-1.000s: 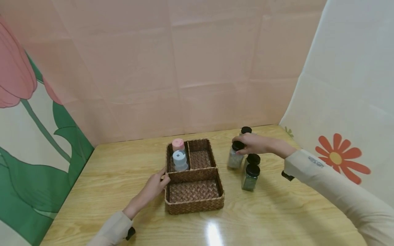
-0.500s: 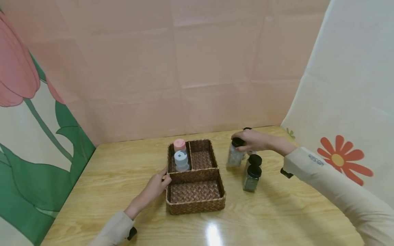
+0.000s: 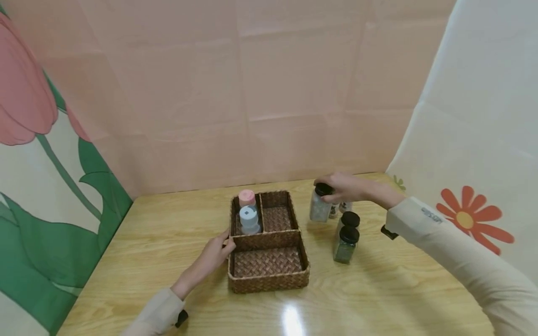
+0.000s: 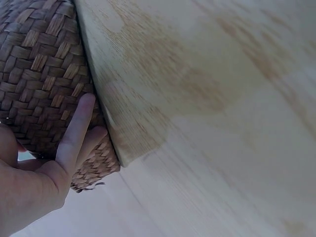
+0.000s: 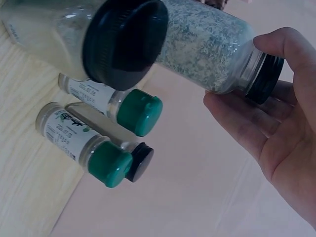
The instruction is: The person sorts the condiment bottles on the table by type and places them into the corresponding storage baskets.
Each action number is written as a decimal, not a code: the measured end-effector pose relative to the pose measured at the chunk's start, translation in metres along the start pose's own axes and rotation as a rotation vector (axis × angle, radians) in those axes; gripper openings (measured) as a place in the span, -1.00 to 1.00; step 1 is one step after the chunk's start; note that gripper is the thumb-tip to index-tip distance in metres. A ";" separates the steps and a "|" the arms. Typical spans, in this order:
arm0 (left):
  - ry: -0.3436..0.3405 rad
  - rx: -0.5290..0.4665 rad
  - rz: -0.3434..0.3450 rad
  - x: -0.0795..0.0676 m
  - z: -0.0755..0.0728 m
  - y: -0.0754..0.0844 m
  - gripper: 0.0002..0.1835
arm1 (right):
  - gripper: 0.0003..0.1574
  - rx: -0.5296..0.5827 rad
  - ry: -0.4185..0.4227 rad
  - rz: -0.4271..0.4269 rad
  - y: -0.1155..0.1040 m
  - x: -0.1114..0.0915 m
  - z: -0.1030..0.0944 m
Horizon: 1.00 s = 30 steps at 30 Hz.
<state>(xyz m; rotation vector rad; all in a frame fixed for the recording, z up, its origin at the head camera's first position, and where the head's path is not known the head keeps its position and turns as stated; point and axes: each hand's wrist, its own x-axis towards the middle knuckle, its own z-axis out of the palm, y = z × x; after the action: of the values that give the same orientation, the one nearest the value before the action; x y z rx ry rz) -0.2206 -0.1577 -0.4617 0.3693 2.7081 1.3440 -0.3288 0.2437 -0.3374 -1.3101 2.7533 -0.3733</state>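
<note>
A brown woven basket (image 3: pixel 269 282) with three compartments stands on the table. My left hand (image 3: pixel 216 249) grips its left wall, thumb at the rim and fingers against the outer weave (image 4: pixel 44 74). In the rear left compartment stand a pink-capped bottle (image 3: pixel 246 198) and a white-capped bottle (image 3: pixel 250 220). My right hand (image 3: pixel 346 186) holds a clear glass jar (image 3: pixel 319 209) of pale flakes by its black lid, thumb and fingers around the neck (image 5: pixel 251 74). Another black-lidded jar (image 5: pixel 123 44) is close to the right wrist camera.
Two black-lidded jars (image 3: pixel 344 249) stand right of the basket. Two green-capped shaker bottles (image 5: pixel 108 165) with white labels stand near the right hand, beside a further black-lidded jar (image 5: pixel 140 160). A pink cloth (image 3: pixel 269 116) hangs behind the table.
My right hand has moved the flake jar slightly up and away in the head view, apart from the two nearer jars. Labelled bottles now show under that hand. The left hand keeps its grip.
</note>
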 end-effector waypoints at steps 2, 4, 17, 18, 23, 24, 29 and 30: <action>-0.005 -0.005 0.001 0.000 0.000 0.000 -0.37 | -0.41 -0.007 0.005 -0.004 -0.001 0.001 -0.002; -0.012 -0.005 -0.007 0.001 0.000 0.000 -0.36 | -0.42 -0.029 0.011 -0.005 -0.002 0.002 -0.003; -0.010 -0.009 -0.018 0.000 0.000 -0.001 -0.36 | -0.44 -0.059 0.021 -0.014 -0.004 0.010 -0.008; -0.016 -0.009 -0.020 0.000 0.000 -0.001 -0.36 | -0.44 -0.061 0.025 -0.016 -0.003 0.010 -0.008; -0.005 -0.003 -0.010 0.000 0.000 -0.002 -0.36 | -0.42 -0.063 0.047 -0.027 -0.003 0.013 -0.010; -0.002 -0.002 -0.010 0.000 0.001 -0.002 -0.36 | -0.42 -0.064 0.051 -0.027 -0.003 0.014 -0.010; 0.005 0.005 -0.010 0.001 0.001 0.000 -0.37 | -0.40 -0.050 0.048 -0.008 -0.006 0.019 -0.015; 0.006 0.006 -0.008 0.001 0.001 0.000 -0.37 | -0.40 -0.050 0.044 -0.004 -0.007 0.019 -0.016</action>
<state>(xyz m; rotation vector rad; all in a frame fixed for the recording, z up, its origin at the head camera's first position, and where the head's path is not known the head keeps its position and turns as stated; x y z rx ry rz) -0.2215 -0.1566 -0.4619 0.3551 2.7162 1.3372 -0.3383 0.2272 -0.3197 -1.3340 2.8139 -0.3396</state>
